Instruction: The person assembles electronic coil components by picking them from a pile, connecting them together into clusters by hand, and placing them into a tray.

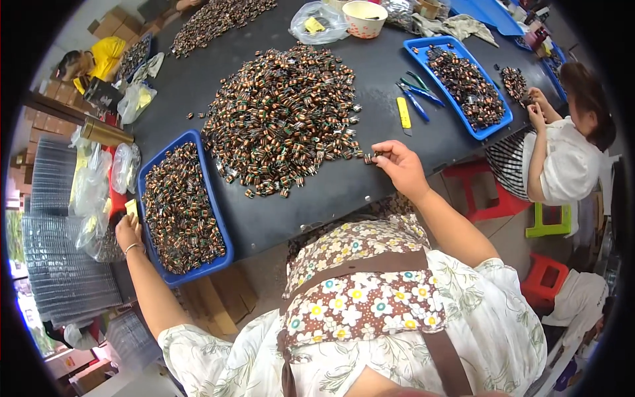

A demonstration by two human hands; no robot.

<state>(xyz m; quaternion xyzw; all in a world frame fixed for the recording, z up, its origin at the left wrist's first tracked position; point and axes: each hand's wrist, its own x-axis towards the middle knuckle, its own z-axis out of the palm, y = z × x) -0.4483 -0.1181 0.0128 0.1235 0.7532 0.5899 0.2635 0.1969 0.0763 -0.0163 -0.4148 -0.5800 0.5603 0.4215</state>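
Observation:
My right hand (402,171) is at the near right edge of the big heap, thumb and forefinger pinched on a small wire-wound coil (377,155). Another piece lies on the table just beside the fingertips. The heap (281,119) is made of many such coils, copper-coloured and dark, with metal legs. At the far left my left hand (128,233) has its fingers curled, beside a clear plastic bag (99,231) and a yellow slip (131,208). What it holds, if anything, is hidden. Between that hand and the heap sits a blue tray (221,228) filled with coils.
On the right, another blue tray (506,122) of coils stands near a seated co-worker (569,145) handling pieces. A yellow cutter knife (404,114) and blue-handled pliers (417,106) lie on the black table (390,69). A patterned paper tub (365,23) and a second heap (221,23) are farther back.

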